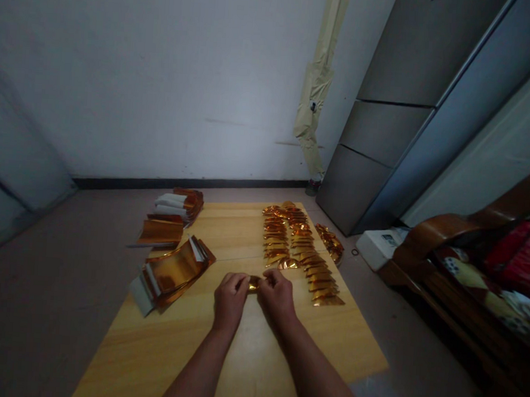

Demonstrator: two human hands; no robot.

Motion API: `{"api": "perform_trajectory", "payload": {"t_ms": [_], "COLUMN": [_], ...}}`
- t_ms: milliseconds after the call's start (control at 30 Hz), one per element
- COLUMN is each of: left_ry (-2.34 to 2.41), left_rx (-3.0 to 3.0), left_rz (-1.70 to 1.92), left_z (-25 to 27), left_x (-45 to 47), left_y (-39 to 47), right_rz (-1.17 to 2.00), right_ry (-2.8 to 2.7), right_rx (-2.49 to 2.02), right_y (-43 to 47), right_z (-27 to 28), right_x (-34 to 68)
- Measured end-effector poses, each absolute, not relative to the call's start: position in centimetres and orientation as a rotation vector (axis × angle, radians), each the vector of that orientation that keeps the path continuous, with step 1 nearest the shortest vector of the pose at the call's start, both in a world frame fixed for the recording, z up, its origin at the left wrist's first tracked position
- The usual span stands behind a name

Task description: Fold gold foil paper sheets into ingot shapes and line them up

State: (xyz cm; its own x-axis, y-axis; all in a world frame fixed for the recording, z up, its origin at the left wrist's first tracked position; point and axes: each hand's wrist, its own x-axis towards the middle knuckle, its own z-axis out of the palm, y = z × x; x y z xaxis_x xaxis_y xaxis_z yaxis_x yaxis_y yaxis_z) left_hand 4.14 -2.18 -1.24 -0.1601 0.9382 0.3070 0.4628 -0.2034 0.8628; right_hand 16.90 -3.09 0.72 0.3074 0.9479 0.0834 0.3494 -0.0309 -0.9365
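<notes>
Between my two hands is a small piece of shiny gold foil paper (253,284), close above the wooden table (256,348). My left hand (231,293) pinches its left end, and the fingers of my right hand (278,292) close on its right end. Just beyond my right hand lies a folded gold foil piece (288,264). Overlapping rows of folded gold foil pieces (318,273) run along the table's right side. To the left of my hands rests a curved stack of gold foil sheets (175,271).
More foil sheets (160,230) lie at the table's far left edge, partly overhanging it. A heap of folded foil (330,243) sits beyond the right edge. Farther right stand a grey refrigerator (386,128), a white box (379,247) and a wooden bench (451,234).
</notes>
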Motion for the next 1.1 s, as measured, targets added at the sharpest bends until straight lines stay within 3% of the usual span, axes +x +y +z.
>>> {"api": "perform_trajectory", "payload": {"t_ms": [267,533,667,900,1100], "left_ry": [1.612,1.578,1.558,1.577,1.572], "left_rx": [1.581,1.468,1.328,1.211,1.248], "left_rz": [1.351,1.404,1.41,1.399,1.375], "left_z": [-1.4,-1.0,-0.7,-1.1,-1.6], "left_x": [4.1,4.2,4.4,4.4,4.2], "left_y": [-2.1,-2.4,-2.6,-2.3,-2.4], "right_rz": [0.572,0.663,0.489,0.156,0.12], "right_ry": [-1.415,-1.34,-1.388,-1.434,-1.497], "right_rx": [-1.562,-1.543,-1.525,-2.0,-2.257], "right_y": [-3.3,-2.8,0.1,9.0,13.3], "right_z": [0.8,1.3,3.6,6.3,5.4], "right_x": [17.3,17.7,20.9,26.7,27.0]}}
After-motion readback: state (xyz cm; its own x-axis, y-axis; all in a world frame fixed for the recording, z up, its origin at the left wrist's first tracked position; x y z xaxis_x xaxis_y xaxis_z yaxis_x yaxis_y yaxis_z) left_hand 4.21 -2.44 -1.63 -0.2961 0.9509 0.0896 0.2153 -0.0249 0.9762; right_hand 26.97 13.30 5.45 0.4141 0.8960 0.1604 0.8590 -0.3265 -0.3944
